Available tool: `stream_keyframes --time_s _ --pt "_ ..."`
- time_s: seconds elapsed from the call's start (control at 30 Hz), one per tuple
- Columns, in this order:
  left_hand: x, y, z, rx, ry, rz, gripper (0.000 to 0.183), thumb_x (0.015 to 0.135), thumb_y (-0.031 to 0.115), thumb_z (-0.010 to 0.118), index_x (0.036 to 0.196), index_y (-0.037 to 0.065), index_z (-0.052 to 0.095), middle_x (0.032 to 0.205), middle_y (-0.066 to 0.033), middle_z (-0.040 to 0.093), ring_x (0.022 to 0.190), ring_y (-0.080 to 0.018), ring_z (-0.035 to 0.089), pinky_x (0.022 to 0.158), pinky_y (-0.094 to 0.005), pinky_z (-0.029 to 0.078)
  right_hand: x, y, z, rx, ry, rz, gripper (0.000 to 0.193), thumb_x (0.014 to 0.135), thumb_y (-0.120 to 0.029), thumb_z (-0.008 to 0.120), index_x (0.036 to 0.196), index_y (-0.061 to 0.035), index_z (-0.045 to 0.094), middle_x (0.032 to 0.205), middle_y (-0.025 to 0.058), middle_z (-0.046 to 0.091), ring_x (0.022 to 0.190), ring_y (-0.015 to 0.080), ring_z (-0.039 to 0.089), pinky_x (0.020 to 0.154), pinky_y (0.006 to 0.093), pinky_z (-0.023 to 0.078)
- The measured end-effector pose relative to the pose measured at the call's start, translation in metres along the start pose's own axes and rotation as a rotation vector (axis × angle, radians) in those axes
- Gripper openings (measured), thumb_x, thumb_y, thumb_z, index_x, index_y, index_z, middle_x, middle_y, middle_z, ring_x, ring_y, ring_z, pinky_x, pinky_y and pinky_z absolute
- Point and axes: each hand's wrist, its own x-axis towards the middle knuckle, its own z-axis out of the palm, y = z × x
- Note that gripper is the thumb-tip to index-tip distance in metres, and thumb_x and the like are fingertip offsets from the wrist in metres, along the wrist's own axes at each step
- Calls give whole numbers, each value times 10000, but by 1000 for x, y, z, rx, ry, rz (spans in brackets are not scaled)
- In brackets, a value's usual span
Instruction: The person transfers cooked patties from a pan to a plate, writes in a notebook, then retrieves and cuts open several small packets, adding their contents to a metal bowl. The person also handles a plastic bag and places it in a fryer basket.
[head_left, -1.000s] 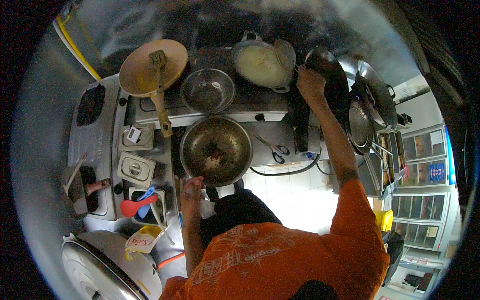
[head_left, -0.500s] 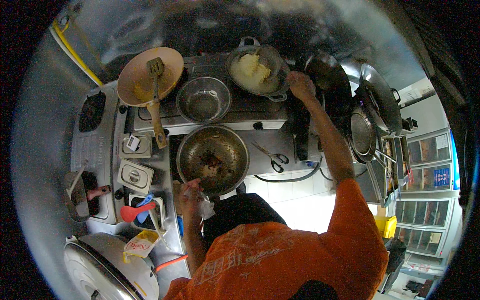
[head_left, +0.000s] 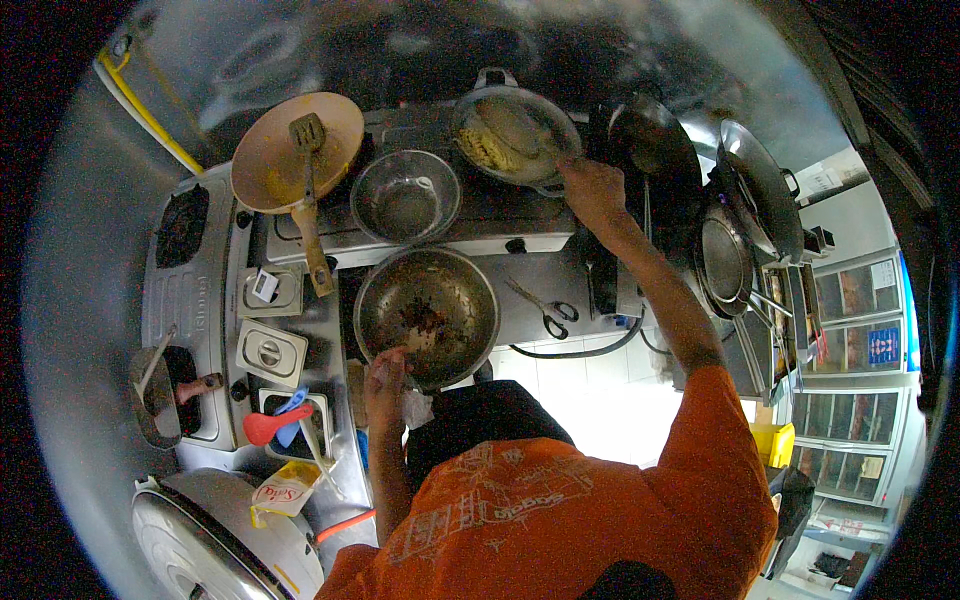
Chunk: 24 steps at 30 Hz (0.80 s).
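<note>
A wide metal bowl [head_left: 465, 300] with dark brown bits and sauce at its bottom is in front of me. My left hand [head_left: 388, 388] is closed at its near left rim, with a crumpled white cloth or tissue [head_left: 417, 408] beside the fingers. Further off, yellow noodles [head_left: 486, 150] lie in cloudy liquid in a two-handled pot [head_left: 497, 82] on the stove. At that pot's right side, my right hand [head_left: 597, 190] is closed around a utensil that reaches into the pot; its kind is not clear.
A clear bowl [head_left: 406, 198] stands between the pot and a pale frying pan [head_left: 250, 150] holding a slotted turner [head_left: 311, 170]. Scissors [head_left: 545, 306] lie right of the metal bowl. Dark woks [head_left: 655, 150] and a strainer [head_left: 726, 258] stand rightward; lidded containers [head_left: 271, 352] are at left.
The noodles, heaped up mid-pot before, now lie lower at its left side. My right hand has shifted slightly left and nearer. My left hand has moved slightly right and up along the bowl.
</note>
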Motion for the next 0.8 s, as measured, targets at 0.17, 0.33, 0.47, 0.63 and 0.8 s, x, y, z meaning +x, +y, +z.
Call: stream_keyframes --time_s 0.17,0.33,0.47,0.63,0.8 --pt "-5 9 -4 12 45 2 336 997 378 730 1177 95 730 1055 -18 715 926 -121 617 840 -292 476 -7 -11 -7 16 45 15 249 852 -107 648 1097 -115 691 850 131 740 776 332 757 632 507 591" --pt "-8 15 -5 -56 2 -54 349 984 386 745 1178 96 731 1023 -12 714 870 -117 623 781 -284 484 -5 -19 -1 -86 -27 45 182 865 -143 644 1024 -92 716 833 137 736 804 319 763 634 504 592" --pt "-9 18 -12 -22 -57 4 357 990 396 732 1187 99 728 964 -6 696 854 -113 618 732 -278 479 -5 -7 15 -112 -4 -6 148 859 -153 656 961 -100 749 842 135 742 808 311 760 639 491 594" --pt "-12 25 -28 -59 -30 -81 388 1000 406 710 1236 98 703 996 -8 670 879 -121 611 735 -279 474 -4 15 37 -87 172 -32 150 866 -148 662 961 -114 773 834 115 739 796 317 752 624 479 584" --pt "-9 38 -37 -394 -129 -32 431 933 208 748 1331 98 625 1165 -51 649 1026 -168 616 840 -307 526 0 14 36 -143 161 15 327 872 -151 673 1197 -144 705 788 107 723 773 329 742 593 488 566"
